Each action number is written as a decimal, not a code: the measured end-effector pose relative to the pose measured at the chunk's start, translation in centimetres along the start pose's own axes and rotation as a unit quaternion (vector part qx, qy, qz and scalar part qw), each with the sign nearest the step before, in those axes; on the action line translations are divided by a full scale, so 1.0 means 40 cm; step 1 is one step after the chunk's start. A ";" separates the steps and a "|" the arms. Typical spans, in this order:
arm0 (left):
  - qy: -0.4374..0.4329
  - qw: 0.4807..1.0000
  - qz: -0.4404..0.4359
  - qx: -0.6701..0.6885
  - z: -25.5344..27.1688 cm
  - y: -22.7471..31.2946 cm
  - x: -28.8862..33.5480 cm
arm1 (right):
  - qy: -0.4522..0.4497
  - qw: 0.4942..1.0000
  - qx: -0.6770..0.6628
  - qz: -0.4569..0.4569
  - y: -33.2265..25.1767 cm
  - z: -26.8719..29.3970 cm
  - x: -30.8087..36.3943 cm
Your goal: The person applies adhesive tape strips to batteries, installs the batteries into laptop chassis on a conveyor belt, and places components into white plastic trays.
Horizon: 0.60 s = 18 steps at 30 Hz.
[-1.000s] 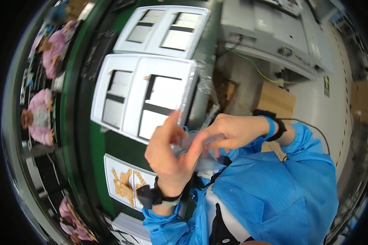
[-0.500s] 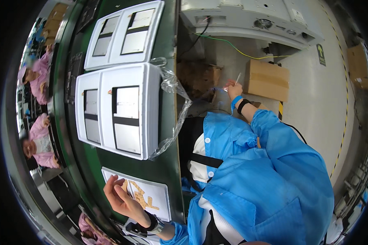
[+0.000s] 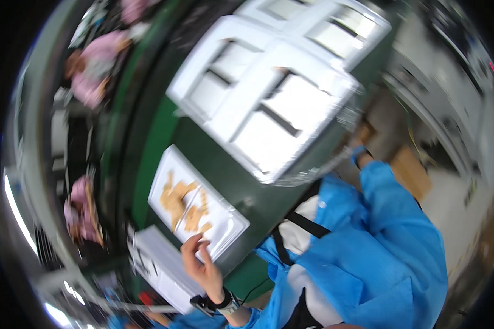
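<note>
My left hand (image 3: 202,267) reaches over the near corner of a shallow white tray (image 3: 228,223), its thumb and fingers apart. Its fingertips come close to the tan, strip-like pieces (image 3: 175,200) scattered in that tray. My right hand (image 3: 362,136) is at the far right, beyond the bench edge, with a blue band at its wrist. Blur and clear plastic wrap (image 3: 326,170) hide its fingers and anything in them. Ahead, a stack of white moulded trays (image 3: 241,112) has recesses with pale flat panels (image 3: 271,140), each crossed by a black strip.
A second white tray stack (image 3: 388,26) stands farther off on the green bench (image 3: 195,140). Another white tray or box (image 3: 162,266) lies left of my left hand. A cardboard box (image 3: 409,172) and a grey machine (image 3: 442,96) are at right. People in pink (image 3: 101,63) sit across the bench.
My view has swung round, so the bench and trays now slant. My left hand has come to the near edge of the tan pieces' tray. The thin white stick in my right hand no longer shows.
</note>
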<state>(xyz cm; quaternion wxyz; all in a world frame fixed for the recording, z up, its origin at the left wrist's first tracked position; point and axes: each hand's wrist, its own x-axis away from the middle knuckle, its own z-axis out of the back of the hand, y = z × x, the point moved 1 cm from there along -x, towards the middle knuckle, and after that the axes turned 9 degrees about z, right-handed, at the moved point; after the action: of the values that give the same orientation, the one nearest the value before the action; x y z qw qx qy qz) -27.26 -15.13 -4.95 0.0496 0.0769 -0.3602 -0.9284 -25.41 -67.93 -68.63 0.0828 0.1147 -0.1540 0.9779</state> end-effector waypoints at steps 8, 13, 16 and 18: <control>0.071 0.996 0.045 -0.002 0.180 -0.001 0.157 | -0.036 0.923 -0.379 -0.065 -0.050 -0.078 0.102; 0.096 0.993 0.062 0.029 0.279 -0.007 0.205 | -0.068 0.897 -0.425 -0.105 -0.032 0.025 0.108; 0.116 0.992 0.044 0.031 0.351 -0.052 0.204 | -0.084 0.895 -0.426 -0.099 -0.134 0.137 0.103; 0.147 0.988 0.036 0.027 0.406 -0.066 0.192 | -0.092 0.899 -0.421 -0.077 -0.215 0.201 0.095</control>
<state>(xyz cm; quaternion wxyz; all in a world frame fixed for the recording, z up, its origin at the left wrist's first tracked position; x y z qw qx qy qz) -37.82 -3.60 4.27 0.1328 0.2006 -0.3766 -0.8946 -25.75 -61.94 -57.79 0.1841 0.1697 -0.5491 0.7974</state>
